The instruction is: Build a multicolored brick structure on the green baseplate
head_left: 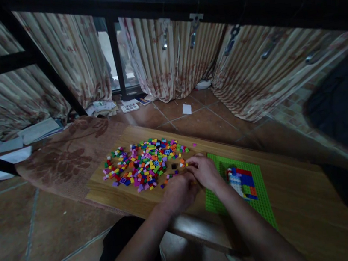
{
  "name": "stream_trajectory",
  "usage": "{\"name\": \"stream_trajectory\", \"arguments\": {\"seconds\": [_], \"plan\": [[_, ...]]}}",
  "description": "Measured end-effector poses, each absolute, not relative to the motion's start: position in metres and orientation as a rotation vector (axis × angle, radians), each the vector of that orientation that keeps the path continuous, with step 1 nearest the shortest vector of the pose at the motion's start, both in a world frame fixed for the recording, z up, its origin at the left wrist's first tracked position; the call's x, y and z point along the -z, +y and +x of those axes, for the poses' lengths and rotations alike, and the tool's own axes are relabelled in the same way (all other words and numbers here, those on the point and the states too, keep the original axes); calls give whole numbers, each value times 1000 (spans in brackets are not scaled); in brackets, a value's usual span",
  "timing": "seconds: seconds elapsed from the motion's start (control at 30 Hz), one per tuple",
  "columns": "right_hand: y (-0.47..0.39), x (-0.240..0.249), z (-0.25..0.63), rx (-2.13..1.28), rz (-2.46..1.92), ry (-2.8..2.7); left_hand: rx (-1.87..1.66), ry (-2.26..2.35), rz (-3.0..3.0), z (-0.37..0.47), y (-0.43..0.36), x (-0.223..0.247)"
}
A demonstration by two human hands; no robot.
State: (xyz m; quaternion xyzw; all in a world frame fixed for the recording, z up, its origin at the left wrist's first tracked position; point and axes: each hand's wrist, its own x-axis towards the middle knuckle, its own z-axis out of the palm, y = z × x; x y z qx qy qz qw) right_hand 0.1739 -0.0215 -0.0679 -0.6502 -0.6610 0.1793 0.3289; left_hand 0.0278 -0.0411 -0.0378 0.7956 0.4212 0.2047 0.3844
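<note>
My left hand is curled low over the wooden bench, its fingers bent in at the right edge of the loose toy bricks. Close against it, my right hand has its thumb and fingers drawn together. The two hands meet at the fingertips, and whatever is pinched there is too small and hidden to name. Orange and white bricks lie just beyond the fingers. To the right is a green baseplate, partly covered by my right hand and forearm. Built on it is a block of white, blue, red and orange bricks.
The long wooden bench carries everything. A patterned rug or cloth lies at its left end. Dark metal bars cross in front of striped curtains. Papers and a white sheet are on the tiled floor.
</note>
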Motion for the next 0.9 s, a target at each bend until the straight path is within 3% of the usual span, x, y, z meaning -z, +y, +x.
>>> {"name": "stream_trajectory", "arguments": {"seconds": [0.23, 0.5, 0.73, 0.9], "plan": [[-49, 54, 167, -413, -1735, -1675, -443, 1158, 2241, 17, -30, 38], [-137, 41, 168, -651, -1688, -1366, -462, 1360, 2291, 18, -27, 38], [-165, 34, 188, -856, -1618, -1032, -589, 650, 2070, 43, -66, 18], [-173, 33, 198, -1046, -1504, -722, -622, 521, 1978, 62, -83, 20]]}}
